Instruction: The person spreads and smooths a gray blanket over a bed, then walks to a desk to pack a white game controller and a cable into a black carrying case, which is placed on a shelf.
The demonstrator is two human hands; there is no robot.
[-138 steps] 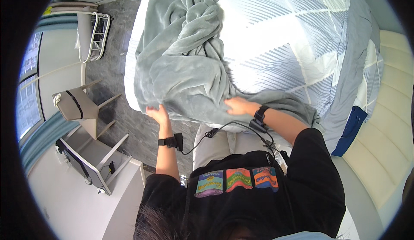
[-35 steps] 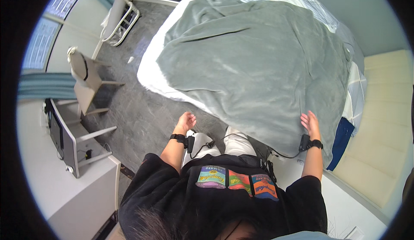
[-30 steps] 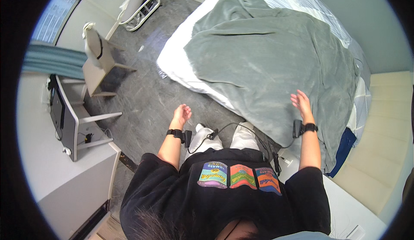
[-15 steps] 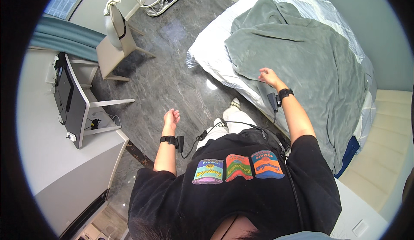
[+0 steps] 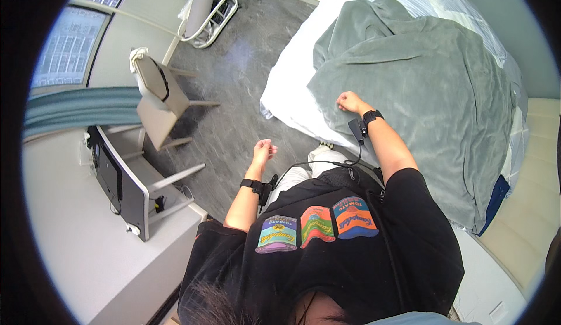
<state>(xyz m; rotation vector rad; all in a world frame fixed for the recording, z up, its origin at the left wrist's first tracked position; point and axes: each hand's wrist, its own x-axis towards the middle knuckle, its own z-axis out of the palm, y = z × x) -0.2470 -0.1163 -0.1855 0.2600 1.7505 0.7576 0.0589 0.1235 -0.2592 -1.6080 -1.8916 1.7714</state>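
Note:
My left hand point(image 5: 265, 152) hangs in the air above the dark floor, left of the bed. Its fingers are loosely curled and a little apart, with nothing between them. Over the near-left part of a crumpled grey-green blanket point(image 5: 403, 91) is my right hand point(image 5: 349, 102), its fingers folded in and no object visible in them. Whether it touches the blanket, I cannot tell. Each wrist wears a black strap with a small black device, joined to a cable. The blanket lies spread over the bed point(image 5: 292, 79), which has white and pale blue striped bedding.
A beige chair point(image 5: 158, 117) stands left of the bed, beside a white desk point(image 5: 175, 177) with a dark top. Farther back is a white metal-framed folding item point(image 5: 213, 24). A blue-green curtain point(image 5: 82, 110) hangs below the window. Grey marbled floor point(image 5: 234, 68) runs between chair and bed.
My view has turned, so the chair and desk sit lower. My left hand has moved right, closer to my body's middle. My right hand has shifted slightly left and its fingers are more folded.

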